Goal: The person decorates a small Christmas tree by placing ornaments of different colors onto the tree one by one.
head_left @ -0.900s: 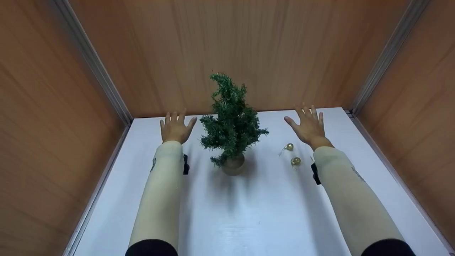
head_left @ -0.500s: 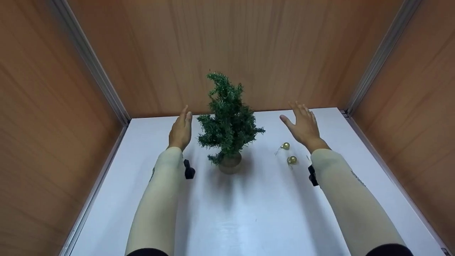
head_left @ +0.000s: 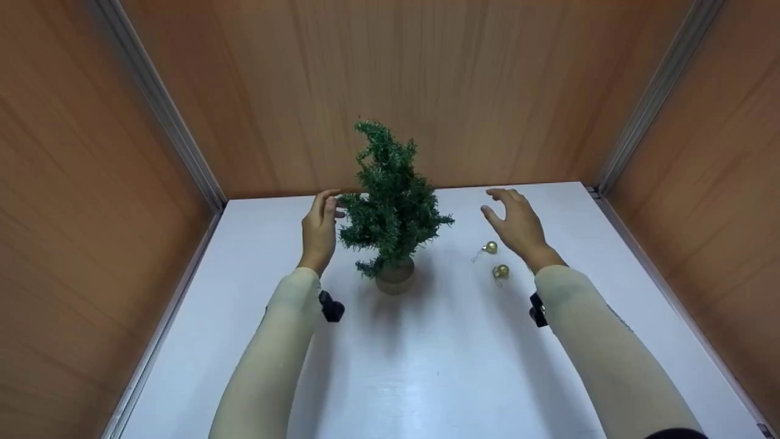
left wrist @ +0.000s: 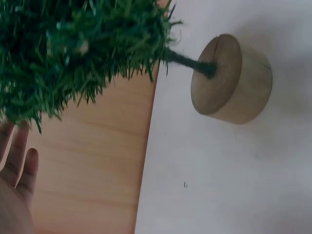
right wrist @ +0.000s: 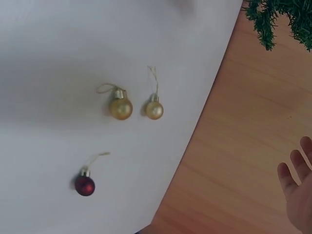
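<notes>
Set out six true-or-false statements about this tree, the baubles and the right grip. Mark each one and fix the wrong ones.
1. The green tree has a round base. True.
2. The green tree lies on its side. False: it stands upright on its base.
3. Two gold baubles lie on the white table. True.
4. The third bauble in the right wrist view is blue. False: it is a red bauble.
5. Each bauble has a thin cord attached. True.
6. The right grip is pinching a bauble. False: it holds nothing.
</notes>
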A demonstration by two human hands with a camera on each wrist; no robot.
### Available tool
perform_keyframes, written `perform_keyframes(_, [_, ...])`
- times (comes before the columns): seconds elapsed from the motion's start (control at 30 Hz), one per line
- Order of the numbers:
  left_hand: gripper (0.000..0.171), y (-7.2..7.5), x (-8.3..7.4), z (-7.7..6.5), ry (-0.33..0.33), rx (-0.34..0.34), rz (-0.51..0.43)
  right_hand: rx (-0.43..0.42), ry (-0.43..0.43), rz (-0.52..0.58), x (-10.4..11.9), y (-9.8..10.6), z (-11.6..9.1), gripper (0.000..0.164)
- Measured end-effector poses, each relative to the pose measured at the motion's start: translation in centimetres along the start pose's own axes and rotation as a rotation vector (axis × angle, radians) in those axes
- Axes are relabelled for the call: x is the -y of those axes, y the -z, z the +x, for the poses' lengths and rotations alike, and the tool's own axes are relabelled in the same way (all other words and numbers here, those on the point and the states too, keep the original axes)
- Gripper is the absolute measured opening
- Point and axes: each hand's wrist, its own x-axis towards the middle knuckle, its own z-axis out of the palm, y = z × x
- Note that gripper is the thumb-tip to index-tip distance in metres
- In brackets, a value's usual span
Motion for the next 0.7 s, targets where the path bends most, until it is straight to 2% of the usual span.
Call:
perform_keyframes(0.27, [0.038, -0.5, -0.5, -1.0, -0.064, -0.020, -0.042, -0.007, -0.009, 0.032, -1.2, -0.6, -0.5, 0.033])
perform_keyframes(0.57, [0.043, -0.8, 0.1, -2.1, -0.089, -0.026, -0.048, 0.043, -0.073, 0.026, -3.7, -1.7, -1.6, 0.034])
perform_keyframes(0.7, [0.045, -1.0, 0.1, -2.5, -0.123, -0.029, -0.048, 0.059, -0.089, 0.016, -4.5, -2.0, -2.0, 0.034])
